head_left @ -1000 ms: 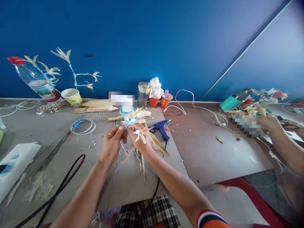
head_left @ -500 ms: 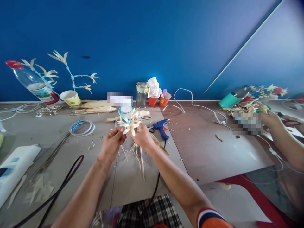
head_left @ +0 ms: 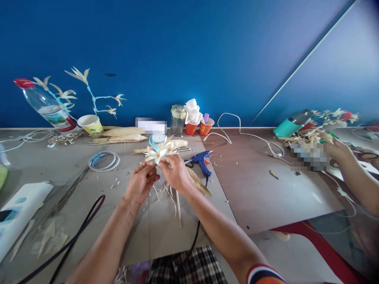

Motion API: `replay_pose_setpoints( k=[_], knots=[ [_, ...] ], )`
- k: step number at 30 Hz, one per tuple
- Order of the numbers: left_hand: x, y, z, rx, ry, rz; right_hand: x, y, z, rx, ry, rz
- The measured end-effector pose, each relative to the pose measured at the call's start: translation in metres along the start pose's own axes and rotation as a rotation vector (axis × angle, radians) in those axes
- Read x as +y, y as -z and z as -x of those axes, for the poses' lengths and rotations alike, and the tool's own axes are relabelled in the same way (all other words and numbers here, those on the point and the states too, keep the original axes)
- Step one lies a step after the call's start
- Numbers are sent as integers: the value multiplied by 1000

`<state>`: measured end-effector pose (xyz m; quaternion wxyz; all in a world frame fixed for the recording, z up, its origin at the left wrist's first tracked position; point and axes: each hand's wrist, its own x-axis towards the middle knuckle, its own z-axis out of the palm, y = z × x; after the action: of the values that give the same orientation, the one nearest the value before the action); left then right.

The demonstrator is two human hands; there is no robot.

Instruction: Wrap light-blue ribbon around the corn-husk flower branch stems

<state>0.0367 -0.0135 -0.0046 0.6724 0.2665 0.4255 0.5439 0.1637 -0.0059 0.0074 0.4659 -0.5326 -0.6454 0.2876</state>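
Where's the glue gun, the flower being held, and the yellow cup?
Glue gun (head_left: 201, 158): head view, on its blue body.
Flower (head_left: 156, 155): head view, on its middle.
Yellow cup (head_left: 92, 128): head view, on its outer side.

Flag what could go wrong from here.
1. The left hand and right hand pinch close around the pale flower; too tight a grip might crease it.
2. The blue glue gun lies close by the right hand; if hot, it could burn a stray finger.
3. A black cord passes beneath the right forearm and might snag.
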Motion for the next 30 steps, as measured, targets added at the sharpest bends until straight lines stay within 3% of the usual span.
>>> replay_pose_setpoints(
  k=[4,11,15,19,24,30],
  knots=[
    [1,-1,1,-5,-20,51,3,-5,2,12,-54,-19],
    [2,2,-1,-123,130,138,11,-20,0,-80,-441,-769],
    [1,7,-3,-201,182,170,11,-19,-2,-132,-588,-993],
    [1,5,0,-192,139,104,9,-14,-4,-144,-582,-1047],
    [-3,-5,3,-117,-25,-45,5,-12,-2,-251,-544,-1056],
    [-11,-3,-3,33,-254,-153,5,-16,-4,-24,-483,-1068]
  ],
)
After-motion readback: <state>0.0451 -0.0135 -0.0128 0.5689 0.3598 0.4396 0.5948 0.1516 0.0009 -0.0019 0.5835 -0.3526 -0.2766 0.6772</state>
